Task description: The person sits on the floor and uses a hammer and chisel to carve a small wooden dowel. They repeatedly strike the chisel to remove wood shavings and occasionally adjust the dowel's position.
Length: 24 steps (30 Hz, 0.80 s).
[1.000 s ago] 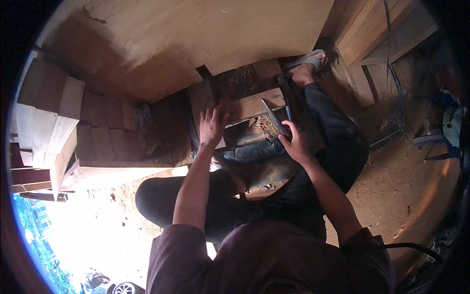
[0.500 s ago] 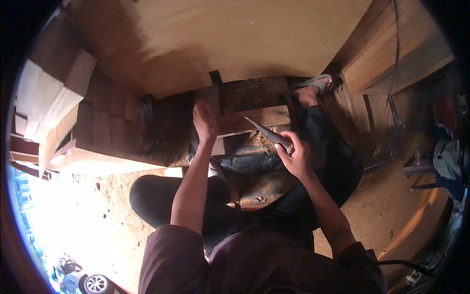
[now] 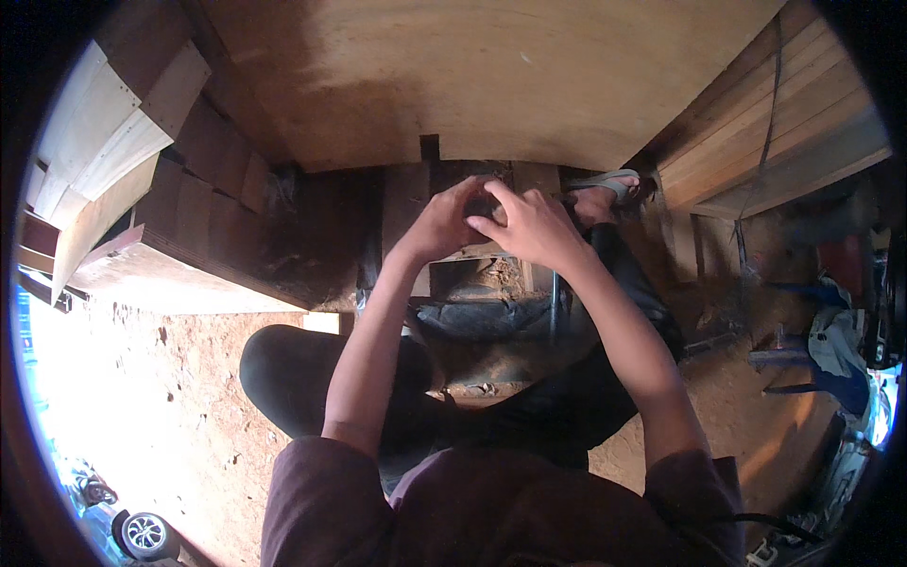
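Note:
My left hand [image 3: 444, 224] and my right hand [image 3: 536, 229] meet in front of me, over the low wooden block [image 3: 472, 253]. Their fingers curl toward each other and touch or overlap at the tips. Something small and brownish shows in the gap between them, too covered to name. The dark, pointed, horn-like piece is no longer recognisable; the hands may hide it. Below my right hand stands a thin grey upright rod [image 3: 555, 307]. Beneath the hands lies a dark, rounded, tube-like thing [image 3: 482, 317] with wood scraps [image 3: 487, 279] beside it.
A large wooden panel [image 3: 453, 94] rises ahead. Stacked boards [image 3: 123, 161] stand at the left, above a sunlit dirt floor [image 3: 203, 378]. Wooden planks [image 3: 756, 123] with a hanging cord [image 3: 775, 104] are at the right. My sandalled foot [image 3: 605, 189] rests near the panel. A wheel [image 3: 146, 536] is at lower left.
My left hand, formerly upright with straight fingers, has curled inward to the right. My right hand has moved up and left to meet it. The pointed piece has gone from clear sight.

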Motion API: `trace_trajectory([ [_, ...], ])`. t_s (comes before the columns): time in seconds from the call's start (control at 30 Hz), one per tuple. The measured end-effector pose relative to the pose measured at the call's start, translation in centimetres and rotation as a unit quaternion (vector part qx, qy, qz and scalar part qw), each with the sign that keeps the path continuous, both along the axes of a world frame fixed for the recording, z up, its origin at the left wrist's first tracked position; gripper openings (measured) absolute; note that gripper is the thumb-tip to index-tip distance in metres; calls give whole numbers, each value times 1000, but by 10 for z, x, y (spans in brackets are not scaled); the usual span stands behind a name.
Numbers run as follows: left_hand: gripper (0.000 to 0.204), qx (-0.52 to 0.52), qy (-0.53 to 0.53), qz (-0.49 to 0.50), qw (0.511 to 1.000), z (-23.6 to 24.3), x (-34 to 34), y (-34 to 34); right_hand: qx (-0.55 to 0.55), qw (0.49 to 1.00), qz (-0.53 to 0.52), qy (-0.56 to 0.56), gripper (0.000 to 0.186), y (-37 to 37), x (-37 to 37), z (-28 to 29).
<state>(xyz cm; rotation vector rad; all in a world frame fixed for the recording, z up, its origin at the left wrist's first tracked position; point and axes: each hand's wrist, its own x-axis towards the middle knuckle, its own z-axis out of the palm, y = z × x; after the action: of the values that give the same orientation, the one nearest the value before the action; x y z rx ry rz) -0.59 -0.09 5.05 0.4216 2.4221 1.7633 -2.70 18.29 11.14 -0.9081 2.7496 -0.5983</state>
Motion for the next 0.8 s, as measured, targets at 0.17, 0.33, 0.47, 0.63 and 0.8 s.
trace_trajectory([
  [0.17,42,52,-41,128,990,-28,-1,9,-360,914,-121,-144,41,41,-15,-29],
  [0.33,17,59,-54,203,976,-42,-6,6,-373,805,-440,-138,35,128,16,-145],
  [0.47,15,124,-74,234,961,-45,-8,11,-122,833,-470,-265,57,166,80,-244],
  [0.63,16,161,-87,252,950,-48,-6,13,-8,885,-416,-210,77,162,93,-304],
  [0.8,18,251,-88,252,930,-49,-3,5,-41,875,-435,-207,85,160,83,-310],
])
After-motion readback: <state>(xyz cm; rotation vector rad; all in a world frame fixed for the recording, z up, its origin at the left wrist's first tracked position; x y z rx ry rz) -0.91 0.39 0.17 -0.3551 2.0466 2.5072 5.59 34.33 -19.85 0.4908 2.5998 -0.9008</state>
